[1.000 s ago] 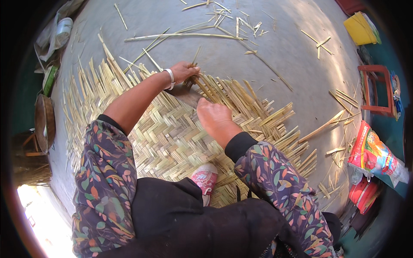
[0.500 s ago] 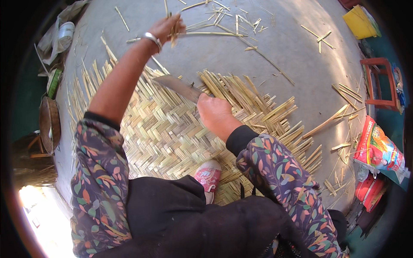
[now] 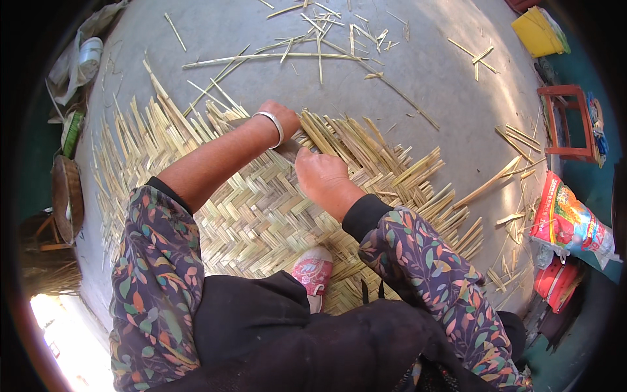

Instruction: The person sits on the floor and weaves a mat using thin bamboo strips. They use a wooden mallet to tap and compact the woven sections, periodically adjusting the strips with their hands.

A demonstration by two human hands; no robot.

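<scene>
A woven mat of flat, pale yellow-green reed strips (image 3: pixel 251 215) lies on the floor in a herringbone pattern, with loose strip ends sticking out along its far and side edges. My right hand (image 3: pixel 323 175) is closed round the handle of a knife (image 3: pixel 287 152). Its broad grey blade points left and away, passing partly under my left wrist. At the mat's far edge, my left hand (image 3: pixel 281 119) is curled down against the strip ends (image 3: pixel 320 130). Its fingertips are hidden, and whatever they hold cannot be made out. A silver bangle (image 3: pixel 273 127) circles that wrist.
Cut reed pieces (image 3: pixel 320 55) litter the grey floor beyond the mat, with more (image 3: pixel 519 140) at the right. My pink shoe (image 3: pixel 312 273) rests on the mat. A red stool frame (image 3: pixel 565 121) and a printed bag (image 3: pixel 568 219) stand right; a round basket (image 3: pixel 65 196) leans left.
My left hand has come back from above the far floor to the mat's edge, letting go of short reed pieces, which now lie there. My right hand keeps the knife in nearly the same place.
</scene>
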